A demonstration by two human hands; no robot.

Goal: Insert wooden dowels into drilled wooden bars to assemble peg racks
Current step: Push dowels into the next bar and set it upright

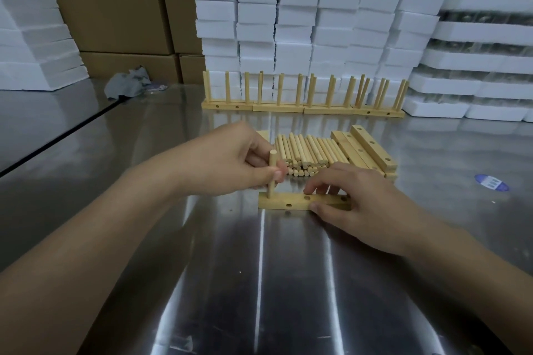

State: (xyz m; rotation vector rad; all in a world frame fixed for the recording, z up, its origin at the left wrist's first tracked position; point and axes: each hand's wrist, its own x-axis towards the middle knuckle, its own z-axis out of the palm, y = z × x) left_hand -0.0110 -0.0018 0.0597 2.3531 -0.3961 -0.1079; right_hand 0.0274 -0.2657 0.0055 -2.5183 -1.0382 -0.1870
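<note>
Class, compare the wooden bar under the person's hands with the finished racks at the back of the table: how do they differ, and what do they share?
The near bar has one dowel and empty top holes; the finished racks carry many dowels. The near bar is held, left hand pinching the dowel, right hand gripping it; the finished racks stand untouched. Both are pale wood with side holes.

Both bare forearms reach forward from the lower corners. The left hand [230,158] pinches a dowel [272,173] upright between thumb and curled fingers. The right hand [354,196], palm down, grips a bar [288,202] between thumb and fingertips.
</note>
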